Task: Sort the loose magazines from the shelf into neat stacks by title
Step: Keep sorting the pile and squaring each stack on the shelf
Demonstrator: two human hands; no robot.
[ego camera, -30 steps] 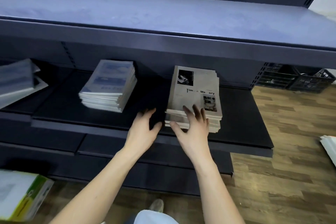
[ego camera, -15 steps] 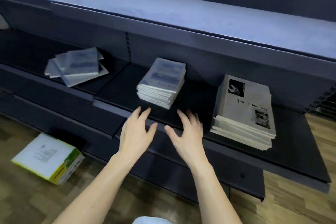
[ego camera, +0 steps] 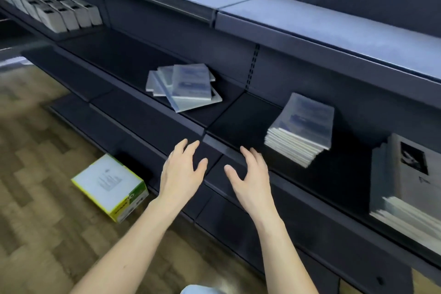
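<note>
Hands first: we see our left hand (ego camera: 182, 174) and right hand (ego camera: 250, 175) held side by side in front of the dark shelf (ego camera: 238, 124), palms down, a small gap between them. The fingers (ego camera: 188, 149) of both are spread and nearly straight, gripping nothing and touching no magazine. Beyond them, toward the back of the shelf, lies a loose pile (ego camera: 185, 87) of blue-grey magazines, fanned and skewed over one another. To its right, well apart from it, stands a neat stack (ego camera: 301, 127) with similar blue-grey covers, edges squared. Further right, at the frame's edge, we see a second stack (ego camera: 410, 186) with pale covers and a dark photo on top; its title is too blurred to read. Up at the far left, a row of pale boxes (ego camera: 59, 11) fills another shelf. On the wooden floor (ego camera: 35, 174) below, near our left hand, sits a white carton (ego camera: 109, 186) with yellow-green sides.
</note>
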